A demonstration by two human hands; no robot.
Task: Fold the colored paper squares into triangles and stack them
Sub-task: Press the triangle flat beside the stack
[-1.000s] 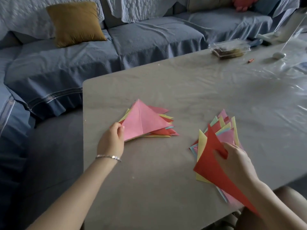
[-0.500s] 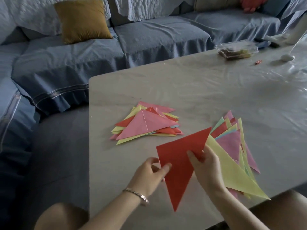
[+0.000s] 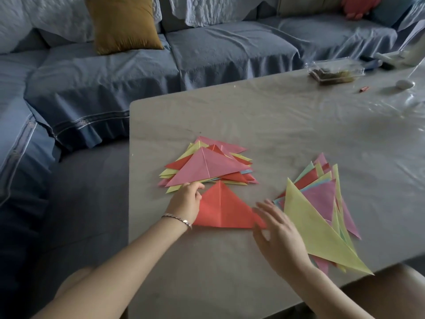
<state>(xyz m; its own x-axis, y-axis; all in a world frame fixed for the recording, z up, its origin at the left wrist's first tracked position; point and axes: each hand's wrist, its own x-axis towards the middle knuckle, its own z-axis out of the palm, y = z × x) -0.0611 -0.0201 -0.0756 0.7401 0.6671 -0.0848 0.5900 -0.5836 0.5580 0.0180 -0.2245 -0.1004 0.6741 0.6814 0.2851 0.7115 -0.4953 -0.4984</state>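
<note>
the left hand (image 3: 186,203) seems to press a red triangle (image 3: 226,210) flat, right hand (image 3: 278,233) spread beside it.

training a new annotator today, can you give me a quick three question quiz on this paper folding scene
1. True or false: the red triangle lies on top of the pink-topped stack.
2. Which colour tops the right-hand pile? A yellow, B blue, C red.
3. Fill in: the ___ hand, fingers spread, is at the red triangle's right corner.

Key:
1. False. It lies flat on the table, on the near side of that stack.
2. A.
3. The right hand.
</note>
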